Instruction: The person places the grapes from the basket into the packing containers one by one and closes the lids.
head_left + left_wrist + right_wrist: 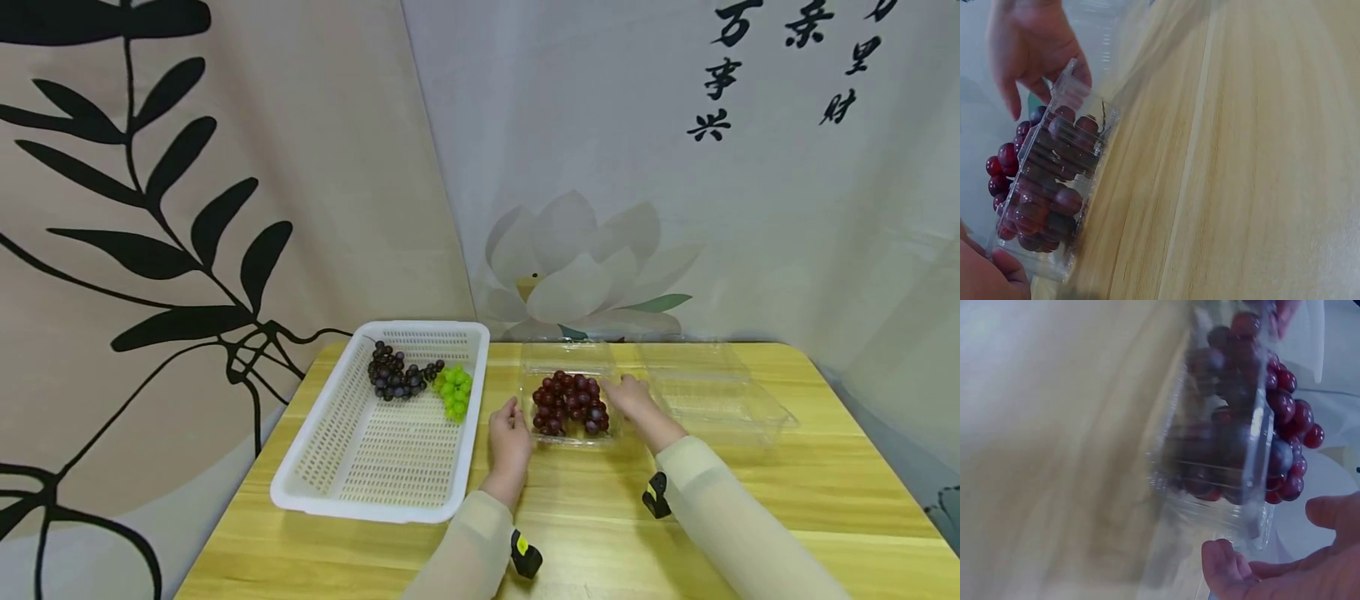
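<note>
A bunch of red grapes (570, 402) fills a clear plastic clamshell box (534, 439) whose lid (567, 357) is tipped back. The grapes mound above the rim. Close against the box's left side is my left hand (512, 446), its fingers relaxed at the edge; its fingertips (1009, 265) show at the box corner in the left wrist view. On the opposite side, my right hand (636, 402) reaches the box's right edge. In the right wrist view, that hand (1307, 572) has its thumb spread apart from loosely bent fingers near the box end.
To the left, a white perforated basket (480, 400) holds black grapes (393, 375) and a small bunch of green grapes (454, 392). A second clear box (720, 400) stands with its lid up on the right of the wooden table (592, 517). A printed curtain (585, 125) hangs behind.
</note>
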